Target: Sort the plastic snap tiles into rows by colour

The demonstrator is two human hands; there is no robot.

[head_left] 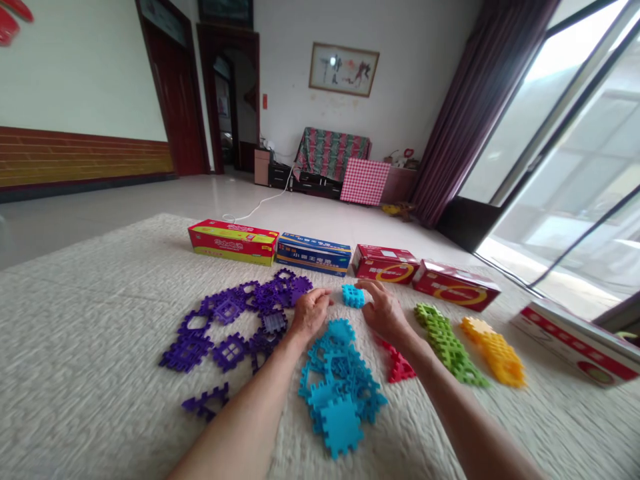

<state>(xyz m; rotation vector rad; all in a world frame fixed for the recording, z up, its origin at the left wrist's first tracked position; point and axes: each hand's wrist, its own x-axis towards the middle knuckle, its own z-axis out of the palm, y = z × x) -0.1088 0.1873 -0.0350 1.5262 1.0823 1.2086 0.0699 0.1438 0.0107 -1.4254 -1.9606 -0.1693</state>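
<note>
A small stack of light-blue interlocking plastic tiles point(353, 296) stands on the carpet between my two hands. My left hand point(311, 313) is just left of it, apart from it, with thumb and fingers parted and nothing in them. At the stack's right side is my right hand point(384, 310), its forefinger and thumb spread; I cannot tell whether they touch it. Nearer me lies a heap of blue interlocking tiles point(343, 423). Purple tiles point(230, 351) are scattered left of my left hand. Red tiles point(399, 365) show partly beside my right forearm.
Overlapping green tiles point(445, 343) and yellow tiles point(495, 350) lie to the right. Along the back stand a red-and-yellow box point(233, 242), a blue box point(313, 253), two red boxes point(385, 263), and a white-and-red box point(575, 340) at far right. A pale carpet point(115, 320) lies underneath.
</note>
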